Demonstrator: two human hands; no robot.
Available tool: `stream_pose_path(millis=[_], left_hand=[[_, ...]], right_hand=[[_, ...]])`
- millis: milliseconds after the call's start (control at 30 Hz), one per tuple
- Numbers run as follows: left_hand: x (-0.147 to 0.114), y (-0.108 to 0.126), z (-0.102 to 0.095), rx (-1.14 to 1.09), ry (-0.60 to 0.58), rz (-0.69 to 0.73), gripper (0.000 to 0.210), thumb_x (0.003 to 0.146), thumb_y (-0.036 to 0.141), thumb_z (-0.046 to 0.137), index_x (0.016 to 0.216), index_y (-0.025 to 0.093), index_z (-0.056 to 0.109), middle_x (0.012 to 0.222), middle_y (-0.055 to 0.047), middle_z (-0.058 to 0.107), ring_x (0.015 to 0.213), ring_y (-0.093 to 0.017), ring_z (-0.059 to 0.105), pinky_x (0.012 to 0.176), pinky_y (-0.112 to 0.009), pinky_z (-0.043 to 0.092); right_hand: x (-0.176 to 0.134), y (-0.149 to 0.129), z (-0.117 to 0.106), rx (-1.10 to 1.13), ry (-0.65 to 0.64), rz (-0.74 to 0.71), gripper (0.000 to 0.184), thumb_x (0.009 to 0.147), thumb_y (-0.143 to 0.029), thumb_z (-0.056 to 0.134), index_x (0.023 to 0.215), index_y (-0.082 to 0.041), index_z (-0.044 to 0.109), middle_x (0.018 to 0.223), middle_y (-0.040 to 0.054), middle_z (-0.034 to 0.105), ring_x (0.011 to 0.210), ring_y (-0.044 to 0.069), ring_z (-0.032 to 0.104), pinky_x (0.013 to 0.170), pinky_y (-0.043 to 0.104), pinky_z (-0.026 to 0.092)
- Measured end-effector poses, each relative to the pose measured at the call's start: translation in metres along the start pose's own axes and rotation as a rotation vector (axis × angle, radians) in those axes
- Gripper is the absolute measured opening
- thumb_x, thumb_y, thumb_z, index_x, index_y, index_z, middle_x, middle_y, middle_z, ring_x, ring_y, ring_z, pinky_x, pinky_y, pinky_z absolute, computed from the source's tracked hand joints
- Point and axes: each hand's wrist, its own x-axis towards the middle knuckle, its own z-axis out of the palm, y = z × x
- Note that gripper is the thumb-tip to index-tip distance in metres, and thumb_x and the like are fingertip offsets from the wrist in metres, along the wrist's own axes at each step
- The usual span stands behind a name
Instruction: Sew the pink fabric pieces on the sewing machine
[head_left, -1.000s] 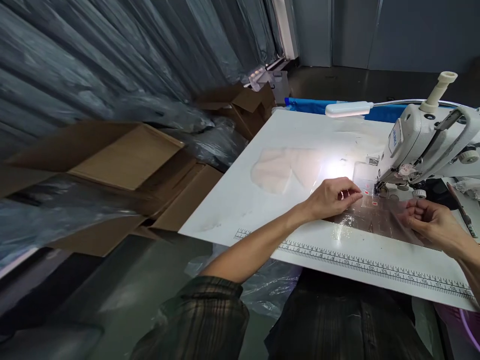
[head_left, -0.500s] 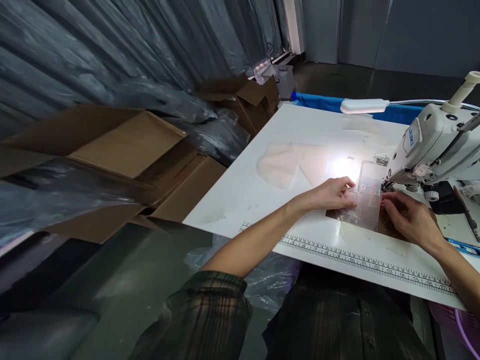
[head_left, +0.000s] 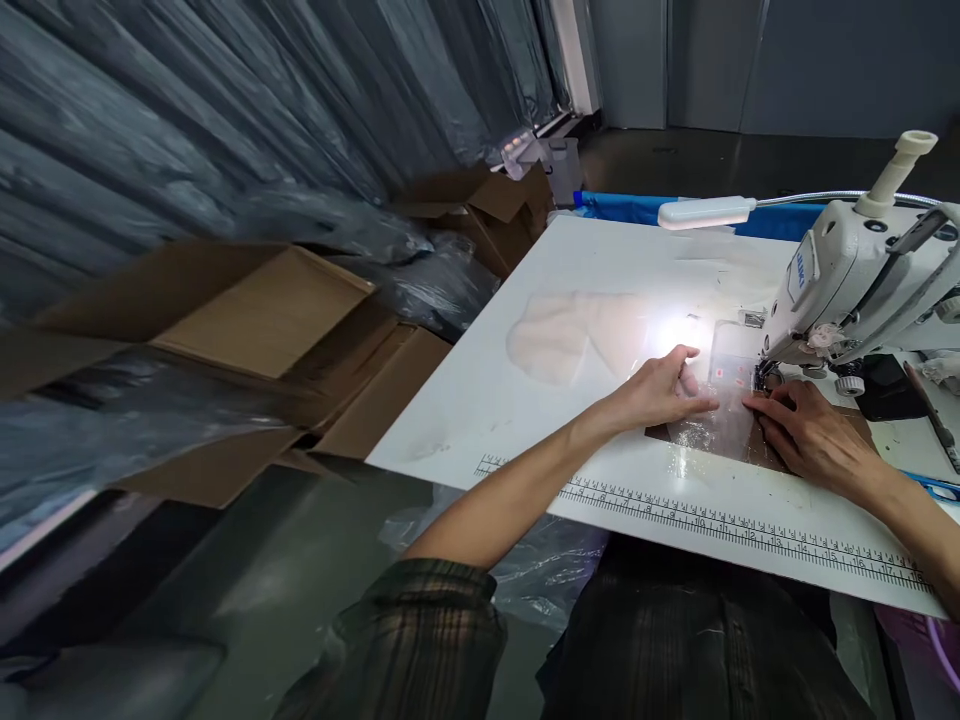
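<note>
A clear plastic piece [head_left: 726, 425] with small pink-red marks lies on the white table, its right edge beside the needle area of a white sewing machine [head_left: 817, 280]. My left hand [head_left: 660, 390] rests at the left side of the plastic, thumb and forefinger spread apart. At the right edge, just below the presser foot [head_left: 761, 375], the fingertips of my right hand [head_left: 810, 435] close on the plastic, its other fingers curled. Under both lies a brown plate [head_left: 772, 455], partly covered.
A pale, see-through cut piece [head_left: 574, 335] lies left of the bright lamp [head_left: 709, 212] spot. A printed ruler [head_left: 675, 508] runs along the table's front edge. Open cardboard boxes [head_left: 270, 310] stand to the left. A black flat object [head_left: 891, 388] sits right of the machine's needle end.
My left hand's thumb and forefinger have spread wider. My right hand has moved in closer to the plastic and the presser foot. The view has shifted slightly.
</note>
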Motion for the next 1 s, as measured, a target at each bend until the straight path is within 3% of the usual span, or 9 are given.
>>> stream_pose_path(millis=[100, 167, 367, 767, 1000], left_hand=[[0.002, 0.0, 0.005, -0.008, 0.088, 0.002, 0.052, 0.088, 0.025, 0.066, 0.134, 0.01, 0.047, 0.076, 0.003, 0.063, 0.073, -0.013, 0.063, 0.074, -0.029, 0.05], [0.003, -0.001, 0.005, -0.018, 0.087, -0.012, 0.044, 0.088, 0.02, 0.065, 0.129, 0.012, 0.05, 0.073, 0.005, 0.061, 0.068, -0.011, 0.06, 0.069, -0.027, 0.049], [0.003, -0.005, 0.002, -0.085, 0.015, -0.063, 0.049, 0.085, 0.013, 0.064, 0.132, 0.012, 0.048, 0.073, 0.006, 0.061, 0.059, -0.01, 0.057, 0.059, -0.026, 0.049], [0.007, -0.011, 0.005, -0.074, 0.0, -0.048, 0.048, 0.085, 0.019, 0.066, 0.13, 0.013, 0.049, 0.077, 0.001, 0.064, 0.06, -0.011, 0.059, 0.055, -0.026, 0.05], [0.006, -0.009, 0.005, -0.085, 0.006, -0.069, 0.048, 0.085, 0.017, 0.066, 0.129, 0.012, 0.049, 0.076, 0.001, 0.064, 0.06, -0.011, 0.059, 0.057, -0.027, 0.05]], right_hand=[[-0.003, 0.003, 0.002, 0.045, -0.007, 0.028, 0.04, 0.103, -0.032, 0.034, 0.122, -0.021, 0.068, 0.096, 0.0138, 0.061, 0.082, 0.024, 0.06, 0.07, 0.039, 0.058], [-0.006, 0.005, 0.004, 0.095, -0.014, 0.062, 0.04, 0.103, -0.034, 0.036, 0.123, -0.022, 0.068, 0.099, 0.0135, 0.061, 0.084, 0.024, 0.061, 0.074, 0.04, 0.059], [-0.013, 0.01, 0.008, 0.236, 0.02, 0.122, 0.039, 0.103, -0.034, 0.04, 0.128, -0.026, 0.068, 0.102, 0.0106, 0.059, 0.091, 0.022, 0.062, 0.082, 0.038, 0.057], [-0.016, 0.007, 0.011, 0.243, 0.035, 0.1, 0.039, 0.102, -0.03, 0.041, 0.126, -0.022, 0.07, 0.106, 0.0144, 0.06, 0.098, 0.027, 0.058, 0.086, 0.046, 0.055], [-0.018, 0.001, -0.003, 0.31, 0.015, 0.113, 0.038, 0.102, -0.029, 0.042, 0.127, -0.024, 0.07, 0.107, 0.0129, 0.062, 0.099, 0.024, 0.062, 0.087, 0.041, 0.057]])
